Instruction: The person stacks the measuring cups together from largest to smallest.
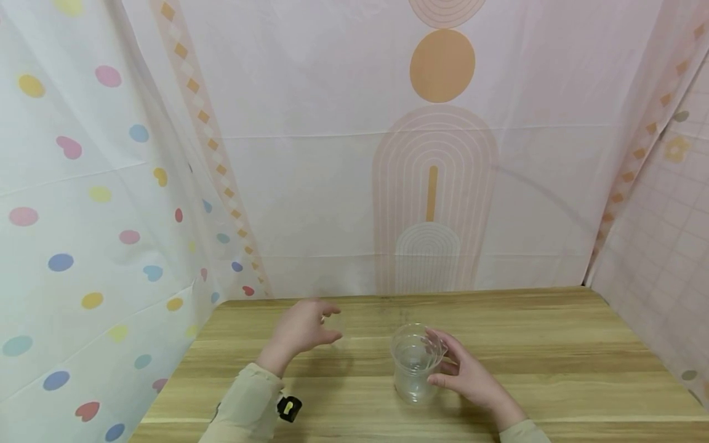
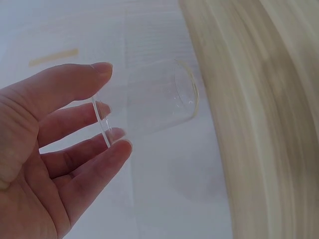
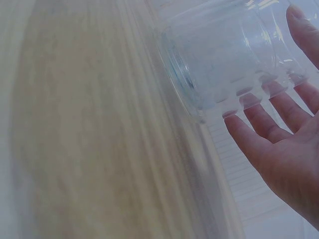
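Note:
Between the thumb and fingers of my left hand (image 1: 304, 326) is a small clear glass (image 2: 154, 99), gripped at its rim. It is nearly invisible in the head view but shows plainly in the left wrist view, its base toward the wooden tabletop. My right hand (image 1: 465, 372) curves around the right side of a larger clear beaker (image 1: 414, 375) with a pouring lip. That beaker stands upright near the table's middle. In the right wrist view, several fingertips (image 3: 254, 102) touch the beaker's wall, with the thumb on its opposite side.
The wood-grain table (image 1: 554, 351) reaches back to a pale patterned curtain (image 1: 310, 203). A polka-dot curtain (image 1: 83, 246) hangs along the left side and another patterned one (image 1: 664, 246) along the right. A small black device (image 1: 289, 408) sits at the left wrist.

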Available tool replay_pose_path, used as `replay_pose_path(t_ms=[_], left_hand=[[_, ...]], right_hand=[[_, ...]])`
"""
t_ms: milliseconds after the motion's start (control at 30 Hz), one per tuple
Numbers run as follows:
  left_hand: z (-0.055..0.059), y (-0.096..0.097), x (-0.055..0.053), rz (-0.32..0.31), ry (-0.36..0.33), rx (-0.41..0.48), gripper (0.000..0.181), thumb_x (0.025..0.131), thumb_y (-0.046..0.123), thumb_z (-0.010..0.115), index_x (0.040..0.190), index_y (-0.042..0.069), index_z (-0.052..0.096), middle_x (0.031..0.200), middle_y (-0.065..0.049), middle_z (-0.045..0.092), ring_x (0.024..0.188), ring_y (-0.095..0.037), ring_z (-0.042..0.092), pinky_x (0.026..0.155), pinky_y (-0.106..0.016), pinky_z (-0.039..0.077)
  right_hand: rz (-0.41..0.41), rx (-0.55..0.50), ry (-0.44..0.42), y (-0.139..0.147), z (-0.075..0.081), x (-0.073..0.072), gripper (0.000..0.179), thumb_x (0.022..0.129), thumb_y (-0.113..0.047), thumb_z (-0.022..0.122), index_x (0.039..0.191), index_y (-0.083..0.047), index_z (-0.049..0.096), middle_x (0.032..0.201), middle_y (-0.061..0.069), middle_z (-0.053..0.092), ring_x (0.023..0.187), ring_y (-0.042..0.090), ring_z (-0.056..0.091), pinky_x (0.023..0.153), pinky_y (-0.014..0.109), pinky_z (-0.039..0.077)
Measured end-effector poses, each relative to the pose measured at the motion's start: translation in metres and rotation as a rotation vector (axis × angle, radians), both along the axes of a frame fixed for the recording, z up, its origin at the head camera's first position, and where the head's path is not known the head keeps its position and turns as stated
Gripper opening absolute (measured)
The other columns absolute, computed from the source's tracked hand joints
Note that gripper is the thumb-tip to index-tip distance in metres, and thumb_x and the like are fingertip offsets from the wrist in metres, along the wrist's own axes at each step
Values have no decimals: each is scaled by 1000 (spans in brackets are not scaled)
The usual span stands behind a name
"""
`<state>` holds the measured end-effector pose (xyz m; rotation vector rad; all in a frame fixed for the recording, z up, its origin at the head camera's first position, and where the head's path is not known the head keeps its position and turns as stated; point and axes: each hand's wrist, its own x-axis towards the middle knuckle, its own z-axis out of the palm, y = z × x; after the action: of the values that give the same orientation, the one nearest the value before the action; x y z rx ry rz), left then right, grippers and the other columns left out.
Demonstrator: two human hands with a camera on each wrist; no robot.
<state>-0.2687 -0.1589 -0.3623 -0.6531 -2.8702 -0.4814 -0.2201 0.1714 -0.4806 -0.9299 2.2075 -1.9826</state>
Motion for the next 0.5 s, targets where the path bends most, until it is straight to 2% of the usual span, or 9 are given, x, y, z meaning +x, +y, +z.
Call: replay_pose_path(t_ms=[300,500], left_hand=[[14,15,7,-33,20,49,39,77,26,84,113,15,75,109,-5,69,83,-18,67,69,-37,54],[21,23,11,-68,56,63,40,76,27,85,113,14,75,103,-1,69,81,-18,64,67,-34,53]], right_hand=[[-13,5,-12,0,1,0,81,86,-4,74,152,0,27,146,37,31,128,58,37,98,25,46],[-16,11,-3,-1,3,0,82,85,-6,75,152,1,27,146,37,32,128,57,38,99,24,44]])
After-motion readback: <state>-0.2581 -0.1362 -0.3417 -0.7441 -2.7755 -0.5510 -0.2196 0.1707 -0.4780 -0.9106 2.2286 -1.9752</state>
